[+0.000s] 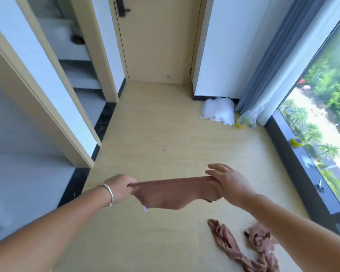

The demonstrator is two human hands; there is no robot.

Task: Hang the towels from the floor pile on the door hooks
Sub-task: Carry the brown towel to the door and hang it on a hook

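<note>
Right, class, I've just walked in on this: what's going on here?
A person holds a brown towel stretched between both hands above the floor. The left hand grips one end in a closed grip; the right hand pinches the other end, its fingers partly extended. More brown towels lie crumpled on the floor below the right arm. The closed door stands ahead; no hooks are visible on it here.
</note>
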